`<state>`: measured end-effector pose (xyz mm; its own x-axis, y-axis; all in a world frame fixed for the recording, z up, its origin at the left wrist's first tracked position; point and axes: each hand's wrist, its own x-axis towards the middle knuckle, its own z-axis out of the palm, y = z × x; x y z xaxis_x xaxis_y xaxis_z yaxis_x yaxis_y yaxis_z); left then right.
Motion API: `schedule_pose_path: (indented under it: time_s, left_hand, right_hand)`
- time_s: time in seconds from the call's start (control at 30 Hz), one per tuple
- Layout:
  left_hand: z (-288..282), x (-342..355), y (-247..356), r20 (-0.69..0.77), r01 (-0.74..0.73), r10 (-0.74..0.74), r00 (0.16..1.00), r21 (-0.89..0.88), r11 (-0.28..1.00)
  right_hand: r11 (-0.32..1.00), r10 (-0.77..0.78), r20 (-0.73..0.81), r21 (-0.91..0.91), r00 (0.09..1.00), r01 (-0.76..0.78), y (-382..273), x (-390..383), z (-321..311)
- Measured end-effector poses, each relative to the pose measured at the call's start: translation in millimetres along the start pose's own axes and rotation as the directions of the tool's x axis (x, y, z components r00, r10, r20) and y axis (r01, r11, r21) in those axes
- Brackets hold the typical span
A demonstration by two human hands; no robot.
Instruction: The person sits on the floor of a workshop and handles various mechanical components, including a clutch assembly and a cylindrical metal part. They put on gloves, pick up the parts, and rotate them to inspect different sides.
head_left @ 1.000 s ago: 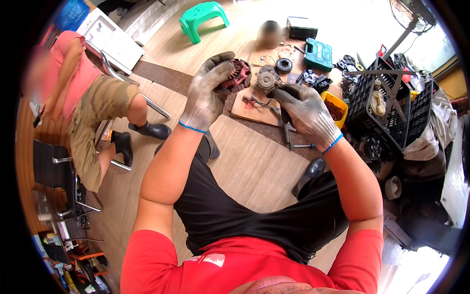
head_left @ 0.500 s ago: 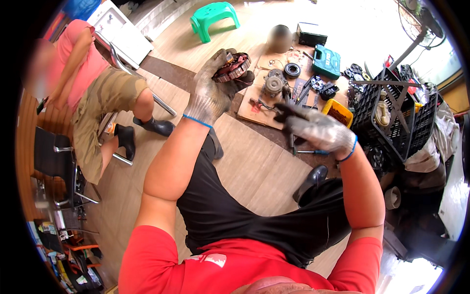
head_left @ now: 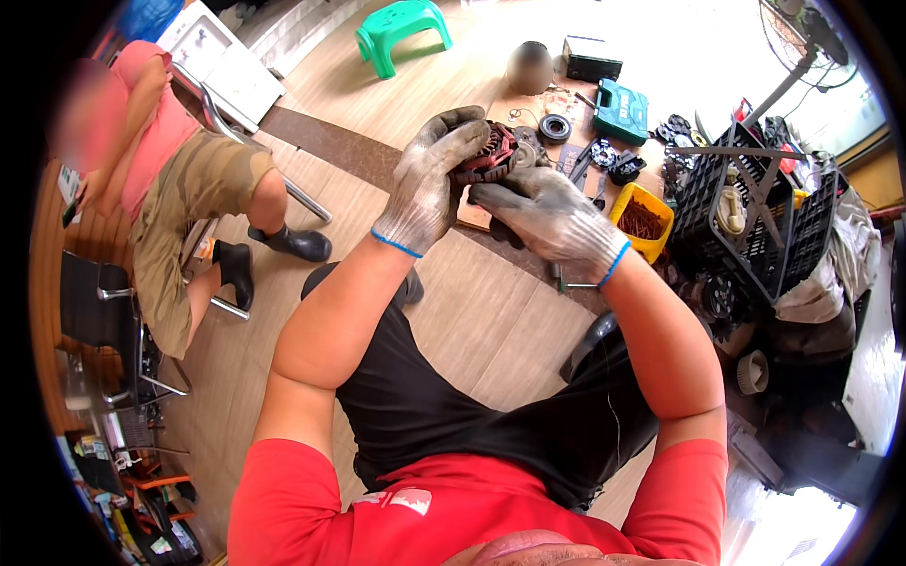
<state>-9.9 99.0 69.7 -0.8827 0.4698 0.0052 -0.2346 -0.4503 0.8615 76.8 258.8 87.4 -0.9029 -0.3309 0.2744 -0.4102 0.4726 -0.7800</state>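
Up in front of me, over the near edge of the work board, is a ring-shaped motor stator (head_left: 491, 156) with reddish windings and a dark slotted rim. My left hand (head_left: 432, 179), in a soiled grey-white glove with a blue cuff, is wrapped round its left side. Gloved the same way, my right hand (head_left: 557, 212) is closed against its lower right side; the fingertips are partly hidden. Behind the stator, a grey metal motor housing (head_left: 530, 149) is partly covered by it and my hands.
Beyond lie a black ring (head_left: 555, 128), a teal tool case (head_left: 621, 111) and a black box (head_left: 593, 58). A yellow tub (head_left: 642, 223) of rusty-brown bits stands right, beside black crates (head_left: 746, 203). A green stool (head_left: 404, 33) is far; a seated person (head_left: 203, 170) is at left.
My right hand has moved left and up from over the board to the stator. My left hand has brought the stator slightly right and lower, turning it.
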Motion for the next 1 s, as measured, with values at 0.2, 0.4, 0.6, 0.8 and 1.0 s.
schedule_pose_path:
  time_s: [0.2,0.4,0.6,0.8,1.0]
  left_hand:
    - [-6,6,14,-0.094,0.024,-0.057,0.994,-0.324,0.946]
    - [-30,14,49,-0.245,-0.090,0.010,0.970,-0.319,0.943]
    - [-50,10,54,-0.276,-0.083,0.003,0.961,-0.281,0.956]
    - [-42,4,40,-0.178,-0.064,0.017,0.984,-0.262,0.963]
    - [-18,-1,15,-0.019,-0.035,0.032,0.999,-0.223,0.974]
  right_hand:
    - [0.998,-0.029,-0.138,0.043,0.990,0.035,4,-2,27]
    - [0.982,0.118,-0.007,0.149,0.993,-0.116,-2,-36,58]
    - [0.827,0.415,0.336,0.247,0.845,-0.504,-13,-77,70]
    - [0.762,0.355,0.426,0.384,0.832,-0.522,-9,-84,48]
    - [0.957,0.262,0.128,0.091,0.956,-0.275,2,-53,6]
